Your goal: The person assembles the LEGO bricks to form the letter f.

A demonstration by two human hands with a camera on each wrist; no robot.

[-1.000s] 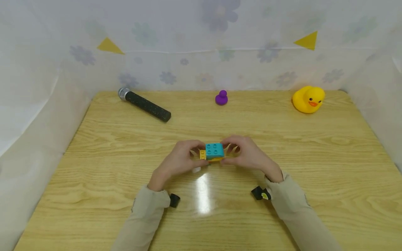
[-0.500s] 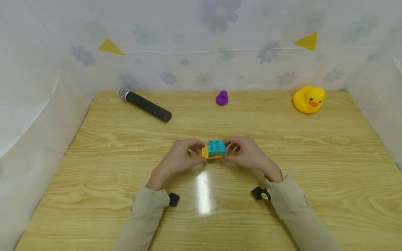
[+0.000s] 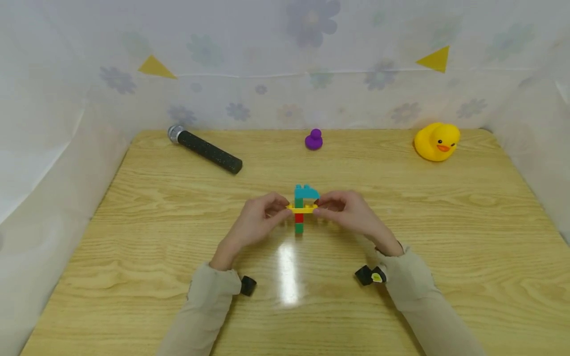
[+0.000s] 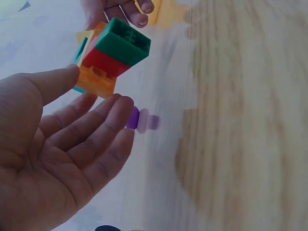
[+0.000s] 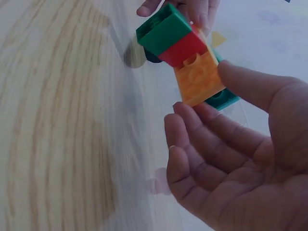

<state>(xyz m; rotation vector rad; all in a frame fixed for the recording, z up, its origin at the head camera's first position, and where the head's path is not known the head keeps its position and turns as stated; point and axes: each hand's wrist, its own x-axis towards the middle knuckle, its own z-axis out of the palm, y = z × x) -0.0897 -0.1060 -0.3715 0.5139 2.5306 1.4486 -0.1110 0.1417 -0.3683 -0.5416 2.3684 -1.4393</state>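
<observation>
In the head view, a stack of toy building bricks is held between both hands. From the bottom it has a green brick (image 3: 299, 228), a red brick (image 3: 299, 218), a flat yellow plate (image 3: 304, 210), another green brick (image 3: 299, 202) and a rounded blue brick (image 3: 306, 192) on top. My left hand (image 3: 256, 220) pinches the plate's left end between thumb and fingers. On the opposite end, my right hand (image 3: 352, 212) pinches the plate likewise. Both wrist views show the hollow underside of the bottom green brick (image 4: 130, 38), and the stack looks raised off the table.
Along the wooden table's (image 3: 156, 217) far edge lie a black microphone (image 3: 207, 150), a small purple duck (image 3: 314, 140) and a large yellow rubber duck (image 3: 437, 142). A flower-patterned cloth (image 3: 267, 54) hangs behind the table.
The brick stack has been tilted: its studded blue top faced up before, and now its side shows, with the red and green bricks below. The hands stay nearly in place.
</observation>
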